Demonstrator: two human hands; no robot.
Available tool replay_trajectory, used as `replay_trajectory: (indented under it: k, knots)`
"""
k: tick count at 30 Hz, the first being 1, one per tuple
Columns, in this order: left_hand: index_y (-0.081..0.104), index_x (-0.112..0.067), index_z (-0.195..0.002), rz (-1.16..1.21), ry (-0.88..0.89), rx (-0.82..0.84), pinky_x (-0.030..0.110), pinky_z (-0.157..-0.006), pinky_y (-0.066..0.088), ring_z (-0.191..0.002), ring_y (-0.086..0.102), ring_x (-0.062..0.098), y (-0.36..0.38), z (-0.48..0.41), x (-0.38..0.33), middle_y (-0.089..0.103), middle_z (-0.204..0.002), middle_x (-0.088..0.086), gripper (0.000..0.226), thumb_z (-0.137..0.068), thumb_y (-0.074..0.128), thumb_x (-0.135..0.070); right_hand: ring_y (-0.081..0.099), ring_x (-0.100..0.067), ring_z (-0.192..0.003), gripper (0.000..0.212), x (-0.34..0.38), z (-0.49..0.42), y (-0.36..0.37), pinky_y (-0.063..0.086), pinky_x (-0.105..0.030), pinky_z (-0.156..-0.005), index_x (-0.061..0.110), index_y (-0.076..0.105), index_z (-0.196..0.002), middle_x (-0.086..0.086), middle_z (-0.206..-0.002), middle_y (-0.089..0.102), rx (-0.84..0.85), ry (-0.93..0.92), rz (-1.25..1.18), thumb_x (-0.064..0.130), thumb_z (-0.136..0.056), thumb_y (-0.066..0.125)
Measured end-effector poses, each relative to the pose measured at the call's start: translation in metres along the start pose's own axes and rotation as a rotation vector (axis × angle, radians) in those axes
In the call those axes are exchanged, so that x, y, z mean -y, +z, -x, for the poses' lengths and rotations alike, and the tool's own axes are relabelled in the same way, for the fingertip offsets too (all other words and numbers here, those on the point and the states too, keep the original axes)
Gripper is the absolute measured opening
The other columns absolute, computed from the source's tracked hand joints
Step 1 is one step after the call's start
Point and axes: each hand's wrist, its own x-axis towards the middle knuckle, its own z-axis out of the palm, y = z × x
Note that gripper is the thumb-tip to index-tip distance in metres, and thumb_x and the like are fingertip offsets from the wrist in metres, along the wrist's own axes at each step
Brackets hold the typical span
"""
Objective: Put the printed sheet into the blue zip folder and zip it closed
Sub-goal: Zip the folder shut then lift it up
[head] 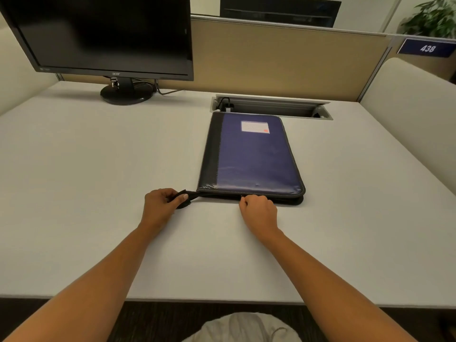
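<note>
- Looking down at a white desk (98, 169), we note the blue folder (254, 159) lying flat on it, right of centre, cover down.
- Folder's long sides run away from us. A black spine strip (213, 154) runs down its left side, and a pale label (255, 126) sits near the far edge.
- Far edge of the folder lies just beside a cable slot (271, 107) sunk into the desk.
- Left hand (160, 206) rests on the desk near the folder's near left corner. Thumb and fingers are curled round a black strap (190, 193) that runs out from that corner, and the strap looks taut.
- Right hand (259, 211) sits at the folder's near edge, about midway along, knuckles up. Its fingers are curled tight, tips closed on the zip (283, 196).
- The pull tab is hidden under those fingertips, so we cannot see it.
- Right of the right hand, the near right corner gapes a little between cover and base. Left of it, the edge looks closed.
- We cannot tell whether the printed sheet is inside.
- A dark monitor (103, 33) stands at the far left of the desk, well apart from the folder.
- A tan partition (283, 60) backs the desk. A blue plate (427, 48) reading 438 sits far right, with a plant (431, 18) above it.
</note>
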Motion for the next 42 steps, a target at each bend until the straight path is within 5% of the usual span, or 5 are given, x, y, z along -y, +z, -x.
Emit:
replay_trajectory:
  k: [11, 28, 35, 38, 42]
  knots:
    - [0.068, -0.002, -0.075, 0.004, -0.012, -0.002, 0.009, -0.043, 0.036, -0.044, 0.043, 0.013, -0.002, -0.004, 0.002, 0.059, -0.061, 0.010, 0.014, -0.080, 0.069, -0.015, 0.045, -0.020, -0.058, 0.035, -0.040, 0.009, -0.015, 0.028, -0.024, -0.052, 0.004, 0.064, -0.076, -0.014, -0.074, 0.067, -0.156, 0.081, -0.017, 0.023, -0.094, 0.041]
    - [0.068, 0.000, -0.081, 0.037, -0.028, -0.044, 0.022, -0.053, 0.039, -0.049, 0.044, 0.017, -0.003, 0.000, -0.004, 0.057, -0.061, 0.009, 0.016, -0.080, 0.069, -0.016, 0.036, -0.017, -0.047, 0.038, -0.092, 0.020, -0.043, 0.021, -0.022, -0.044, 0.012, 0.043, -0.056, -0.001, -0.049, 0.041, -0.190, 0.182, -0.119, 0.024, -0.092, 0.048]
    - [0.071, -0.009, -0.095, -0.163, 0.023, -0.227, 0.028, -0.074, 0.037, -0.087, 0.054, 0.021, 0.011, 0.007, -0.011, 0.067, -0.091, 0.010, 0.020, -0.082, 0.066, -0.023, 0.036, -0.011, -0.045, 0.044, -0.097, 0.026, -0.048, 0.023, -0.017, -0.045, 0.023, 0.039, -0.049, 0.010, -0.045, 0.035, -0.315, 0.138, -0.257, 0.024, -0.090, 0.055]
    - [0.067, -0.012, -0.104, -0.190, 0.069, -0.342, 0.035, -0.085, 0.037, -0.110, 0.046, 0.029, 0.026, 0.009, -0.022, 0.061, -0.113, 0.011, 0.025, -0.081, 0.067, -0.021, 0.048, -0.020, -0.061, 0.027, -0.100, 0.025, -0.048, 0.030, -0.020, -0.051, 0.003, 0.066, -0.075, -0.006, -0.061, 0.056, -0.307, 0.159, -0.277, 0.025, -0.089, 0.058]
    - [0.065, -0.009, -0.104, -0.225, 0.292, -0.265, 0.036, -0.091, 0.037, -0.111, 0.049, 0.029, 0.053, 0.012, -0.048, 0.059, -0.115, 0.013, 0.026, -0.079, 0.068, -0.014, 0.061, -0.027, -0.083, 0.024, -0.100, 0.026, -0.048, 0.037, -0.022, -0.071, 0.004, 0.070, -0.098, -0.016, -0.092, 0.069, -0.349, 0.208, -0.329, 0.023, -0.087, 0.060]
